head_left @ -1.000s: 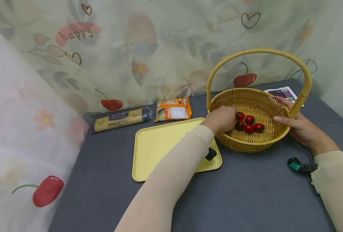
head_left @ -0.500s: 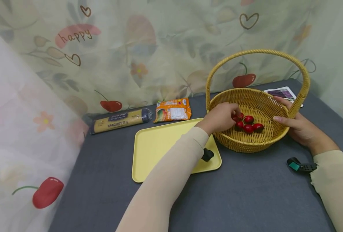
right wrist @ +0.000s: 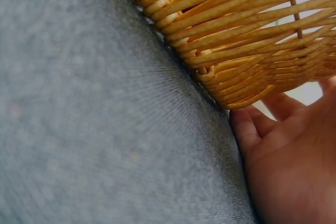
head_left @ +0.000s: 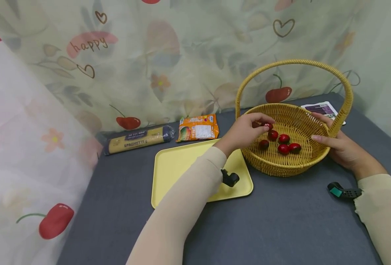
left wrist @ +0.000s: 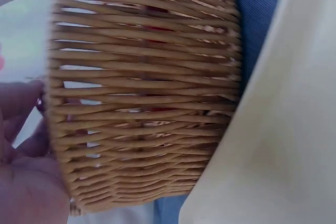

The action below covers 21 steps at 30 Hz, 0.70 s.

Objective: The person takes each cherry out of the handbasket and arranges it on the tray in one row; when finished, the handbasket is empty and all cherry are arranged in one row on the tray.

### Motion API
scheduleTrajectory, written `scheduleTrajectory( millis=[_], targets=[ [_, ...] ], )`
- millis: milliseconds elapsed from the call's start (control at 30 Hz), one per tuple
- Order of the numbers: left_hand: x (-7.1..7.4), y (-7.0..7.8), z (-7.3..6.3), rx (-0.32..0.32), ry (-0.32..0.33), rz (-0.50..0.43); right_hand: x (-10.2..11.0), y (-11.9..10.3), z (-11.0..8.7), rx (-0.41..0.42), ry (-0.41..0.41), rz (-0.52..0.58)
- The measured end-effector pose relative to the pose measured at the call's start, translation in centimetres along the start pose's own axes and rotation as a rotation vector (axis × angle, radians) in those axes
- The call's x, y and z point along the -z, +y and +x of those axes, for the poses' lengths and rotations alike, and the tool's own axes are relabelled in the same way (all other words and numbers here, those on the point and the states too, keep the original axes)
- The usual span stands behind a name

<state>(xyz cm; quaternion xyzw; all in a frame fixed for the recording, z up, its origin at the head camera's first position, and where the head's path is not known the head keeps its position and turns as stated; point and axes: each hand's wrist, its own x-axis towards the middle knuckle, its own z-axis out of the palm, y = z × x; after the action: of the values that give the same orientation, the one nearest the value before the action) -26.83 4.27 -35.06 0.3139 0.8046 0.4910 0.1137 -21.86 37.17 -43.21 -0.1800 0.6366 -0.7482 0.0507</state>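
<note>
A yellow wicker basket [head_left: 283, 169] with a tall arched handle stands on the right of the table, several dark red cherries [head_left: 284, 138] on its floor. Reaching over its left rim, my left hand [head_left: 241, 134] pinches one cherry [head_left: 268, 126] between thumb and fingers. On the opposite side my right hand [head_left: 347, 151] holds the basket's rim, thumb inside and fingers behind the wall. The left wrist view shows the basket's woven side [left wrist: 147, 87] beside my left hand; the held cherry is mostly hidden there.
A yellow tray [head_left: 172, 169] lies left of the basket, under my left forearm. Behind it are a spaghetti pack [head_left: 139, 140] and an orange packet [head_left: 198, 127]. A purple-and-white packet [head_left: 324, 108] lies behind the basket, near the printed curtain [head_left: 188, 73].
My left hand has drawn back left and up a little, its fingers opening out from a fist to a pinch on a cherry. One dark cherry now lies apart. My right hand stays put.
</note>
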Motion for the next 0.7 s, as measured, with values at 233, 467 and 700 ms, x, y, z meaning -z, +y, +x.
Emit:
scheduleTrajectory(
  millis=[233, 467, 700],
  targets=[
    [1.9, 0.5, -2.0, -0.037, 0.062, -0.134, 0.1, 0.2, 0.0, 0.017, 0.001, 0.002],
    [3.6, 0.3, -4.2, -0.087, 0.111, -0.178, -0.1, 0.0, 0.1, 0.004, 0.015, -0.008],
    [4.3, -0.8, -6.4, -0.097, 0.15, -0.194, -0.3, -0.1, 0.0, -0.013, 0.038, -0.038]
  ],
)
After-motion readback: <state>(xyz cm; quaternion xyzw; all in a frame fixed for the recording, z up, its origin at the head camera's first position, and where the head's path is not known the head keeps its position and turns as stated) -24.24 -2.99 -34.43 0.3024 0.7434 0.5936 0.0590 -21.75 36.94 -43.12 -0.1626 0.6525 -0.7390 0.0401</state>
